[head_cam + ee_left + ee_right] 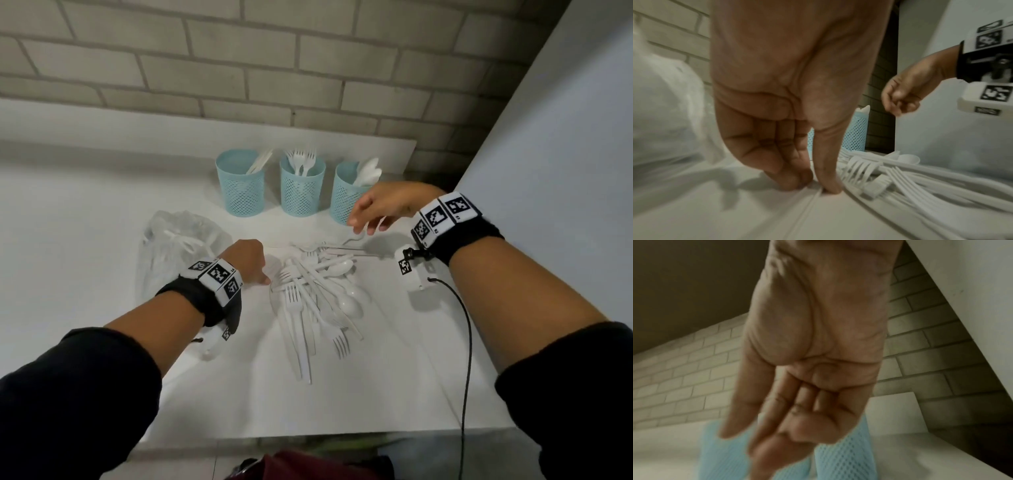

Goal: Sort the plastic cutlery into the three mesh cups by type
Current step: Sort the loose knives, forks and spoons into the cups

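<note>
Three blue mesh cups stand at the back of the white table [85, 240]: the left cup [240, 192] holds knives, the middle cup [302, 192] forks, the right cup [344, 200] spoons. A loose pile of white forks, spoons and knives [317, 294] lies in the middle. My left hand [264, 278] is down at the pile's left edge. In the left wrist view its thumb and fingers [795, 183] pinch a thin white cutlery handle [807, 209] against the table; its type is unclear. My right hand [363, 222] hovers in front of the right cup, fingers relaxed and empty [766, 434].
A crumpled clear plastic bag [178, 246] lies left of my left hand. A white panel [548, 154] rises on the right and a brick wall [239, 68] stands behind the cups. A black cable [467, 342] hangs from my right wrist over the table's front edge.
</note>
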### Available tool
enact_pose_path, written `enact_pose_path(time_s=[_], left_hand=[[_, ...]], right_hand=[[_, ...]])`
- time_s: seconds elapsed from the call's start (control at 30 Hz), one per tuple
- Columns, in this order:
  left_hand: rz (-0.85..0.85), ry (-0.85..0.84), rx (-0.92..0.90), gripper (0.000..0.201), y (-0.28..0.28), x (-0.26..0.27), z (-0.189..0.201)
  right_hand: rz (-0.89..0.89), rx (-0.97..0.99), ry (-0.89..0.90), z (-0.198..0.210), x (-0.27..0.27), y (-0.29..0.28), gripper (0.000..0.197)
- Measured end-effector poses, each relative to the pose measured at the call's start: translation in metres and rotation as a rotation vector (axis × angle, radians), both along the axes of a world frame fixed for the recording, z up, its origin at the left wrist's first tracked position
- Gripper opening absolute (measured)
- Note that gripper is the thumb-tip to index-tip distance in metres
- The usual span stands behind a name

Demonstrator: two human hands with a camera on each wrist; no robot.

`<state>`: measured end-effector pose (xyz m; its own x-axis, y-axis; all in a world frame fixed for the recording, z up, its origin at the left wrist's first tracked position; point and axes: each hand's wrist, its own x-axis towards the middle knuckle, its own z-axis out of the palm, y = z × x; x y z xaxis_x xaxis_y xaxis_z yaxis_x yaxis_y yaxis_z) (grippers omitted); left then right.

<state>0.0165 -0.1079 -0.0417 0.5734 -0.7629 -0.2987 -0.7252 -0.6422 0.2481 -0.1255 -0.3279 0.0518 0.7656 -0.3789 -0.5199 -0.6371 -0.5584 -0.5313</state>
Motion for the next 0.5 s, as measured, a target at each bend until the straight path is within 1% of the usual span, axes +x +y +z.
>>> enact_pose_path(time_s=[0.07,0.17,0.23,0.3,0.37,0.4,0.47,0.5], left_hand=[[0.008,0.016,0.014,0.041,-0.001,0.0,0.001],[0.017,0.053,0.064,0.042,-0.001,0.003,0.0],[0.034,0.094,0.081,0.037,-0.001,0.004,0.001],[0.043,0.133,0.086,0.031,-0.001,0.005,0.001],[0.058,0.169,0.102,0.017,-0.001,0.004,0.001],[0.072,0.177,0.109,0.019,-0.001,0.002,0.002],[0.1,0.169,0.106,0.028,-0.002,0.0,0.001],[0.106,0.164,0.103,0.026,-0.001,-0.001,0.001]], right_hand=[[-0.007,-0.116,0.016,-0.018,-0.006,0.001,0.018],[-0.021,-0.286,-0.112,-0.047,-0.01,0.005,0.025],[-0.013,-0.36,-0.195,-0.064,-0.008,0.009,0.026],[-0.004,-0.394,-0.241,-0.078,-0.004,0.015,0.026],[-0.012,-0.404,-0.243,-0.09,0.0,0.019,0.026],[-0.014,-0.402,-0.24,-0.096,0.003,0.021,0.026],[-0.005,-0.42,-0.247,-0.103,0.008,0.024,0.026],[0.0,-0.427,-0.25,-0.104,0.01,0.025,0.025]])
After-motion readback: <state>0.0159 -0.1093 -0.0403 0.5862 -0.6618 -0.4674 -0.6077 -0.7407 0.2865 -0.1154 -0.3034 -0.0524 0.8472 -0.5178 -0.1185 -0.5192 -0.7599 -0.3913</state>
